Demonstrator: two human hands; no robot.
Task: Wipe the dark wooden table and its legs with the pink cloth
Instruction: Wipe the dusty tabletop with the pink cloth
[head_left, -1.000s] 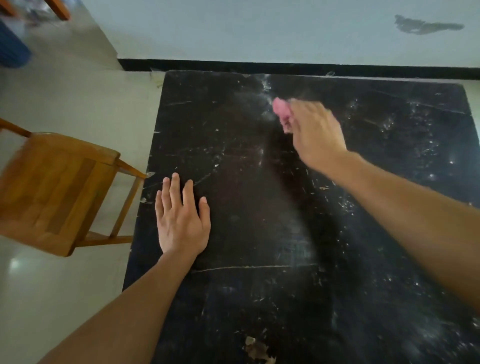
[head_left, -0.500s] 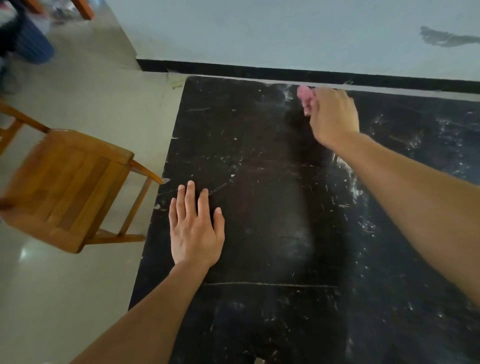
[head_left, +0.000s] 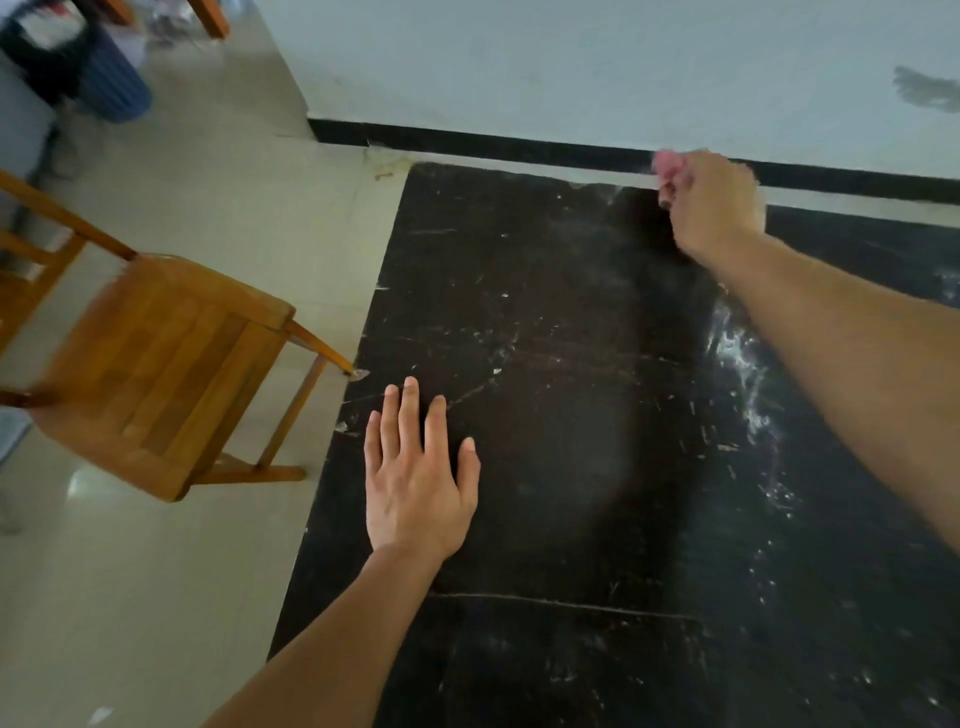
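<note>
Dark wooden table (head_left: 571, 493): occupies the centre and right of the head view. Its far edge runs near the wall (head_left: 571, 62), with a narrow strip of floor between them. The top is scratched, and a white dusty streak (head_left: 743, 364) runs along it beside the right forearm.

Wall: pale, with a black band (head_left: 493, 145) along its base and a dark smear at the upper right.

Floor (head_left: 156, 597): light, glossy tile to the left of the table.

Wooden chair (head_left: 156, 364): stands on the floor to the left of the table. Its nearest corner lies just beside the table's left edge; contact cannot be confirmed.

Blue bin (head_left: 111, 85): far upper left, well apart from the table, blurred.

Left hand (head_left: 415, 483): rests palm down on the table top near the left edge. The fingers are straight and slightly spread, and it holds nothing.

Right hand (head_left: 714, 208): reaches to the far edge of the table with the arm extended. Its fingers are curled tight around the pink cloth (head_left: 670, 163).

Pink cloth: bunched inside the right fist, at the table's far edge just in front of the black band. Only a small part shows past the fingers. Motion blur prevents confirming whether it touches the table.
</note>
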